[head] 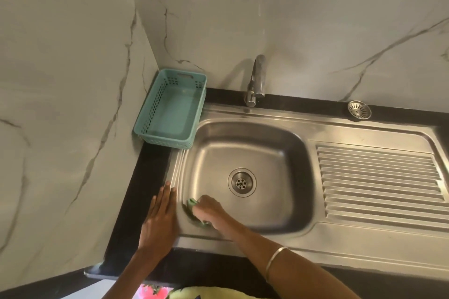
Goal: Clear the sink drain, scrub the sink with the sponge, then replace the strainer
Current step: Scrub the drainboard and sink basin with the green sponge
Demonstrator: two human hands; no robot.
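A steel sink (286,148) fills the middle of the head view, its round drain (242,182) uncovered in the basin floor. My right hand (211,211) grips a green sponge (192,202) against the basin's near left corner. Flat on the sink's left rim rests my left hand (161,213), fingers straight. The round metal strainer (359,110) lies on the black counter at the far right, behind the draining board.
A teal plastic basket (170,109) stands at the sink's far left corner against the marble wall. The tap (255,80) rises behind the basin. A ribbed draining board (379,184) lies to the right. Black counter (136,201) borders the sink.
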